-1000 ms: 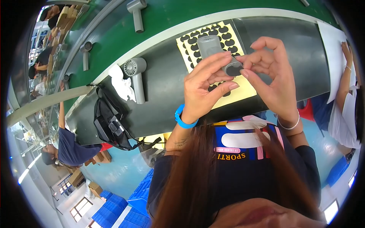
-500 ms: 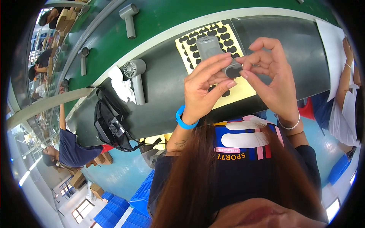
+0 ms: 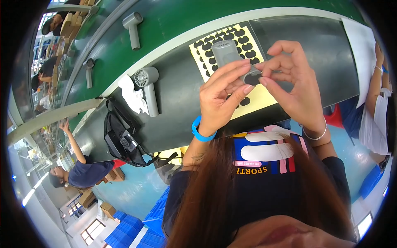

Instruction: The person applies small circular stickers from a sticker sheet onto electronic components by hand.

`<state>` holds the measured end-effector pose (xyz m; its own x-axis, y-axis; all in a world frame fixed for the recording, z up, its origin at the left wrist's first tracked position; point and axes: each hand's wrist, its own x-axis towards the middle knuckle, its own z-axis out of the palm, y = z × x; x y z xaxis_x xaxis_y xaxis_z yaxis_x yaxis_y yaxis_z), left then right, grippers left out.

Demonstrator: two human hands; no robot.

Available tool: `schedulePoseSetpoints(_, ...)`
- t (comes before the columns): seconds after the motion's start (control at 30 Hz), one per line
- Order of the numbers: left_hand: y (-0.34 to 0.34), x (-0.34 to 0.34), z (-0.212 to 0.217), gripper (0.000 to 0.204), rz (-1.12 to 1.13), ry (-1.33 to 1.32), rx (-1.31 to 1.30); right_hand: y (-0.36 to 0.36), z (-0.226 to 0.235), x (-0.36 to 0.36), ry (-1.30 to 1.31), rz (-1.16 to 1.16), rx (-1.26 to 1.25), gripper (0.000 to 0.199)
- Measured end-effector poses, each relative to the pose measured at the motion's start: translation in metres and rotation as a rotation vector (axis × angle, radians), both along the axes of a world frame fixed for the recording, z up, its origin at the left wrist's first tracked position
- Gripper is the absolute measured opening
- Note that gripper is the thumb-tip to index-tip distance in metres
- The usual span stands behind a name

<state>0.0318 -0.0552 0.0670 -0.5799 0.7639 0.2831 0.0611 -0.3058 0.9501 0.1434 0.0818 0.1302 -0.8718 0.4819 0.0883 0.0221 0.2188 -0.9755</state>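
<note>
On the smooth green conveyor belt (image 3: 173, 18) at the far left lie slim, matte-gray fans (image 3: 132, 31) with round heads. Nearer, a slack black fabric bag (image 3: 117, 138) with limp straps slumps on the dark, dull-sheened tabletop (image 3: 175, 120). Beside it are a crumpled white cloth (image 3: 132, 94) – soft and creased – and a gray tabletop fan (image 3: 151, 99), its round grille ribbed like spokes. The left hand (image 3: 219, 97), in a rubbery blue wristband (image 3: 202, 129), curls firmly around the held fan (image 3: 225, 51), a smooth gray cylinder above pale yellow sticker sheets (image 3: 262, 101) dotted with notched black discs. A flat, dark patch (image 3: 252, 79) covers its near end. There the right hand (image 3: 295, 84) bends thumb and fingers close together at the rim; whether they pinch anything, I cannot tell.
</note>
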Motion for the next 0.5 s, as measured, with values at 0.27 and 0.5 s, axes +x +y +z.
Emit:
schedulePoseSetpoints(0.27,-0.0005,0.0010,0.0002,0.035,-0.009,-0.022,-0.001,-0.0011,0.0018,0.0011,-0.007,-0.007,0.025,0.042)
schedulePoseSetpoints(0.5,0.0029,0.0026,0.0009,0.034,0.006,-0.024,-0.007,0.0005,0.0032,0.0021,-0.011,-0.012,0.149,0.042)
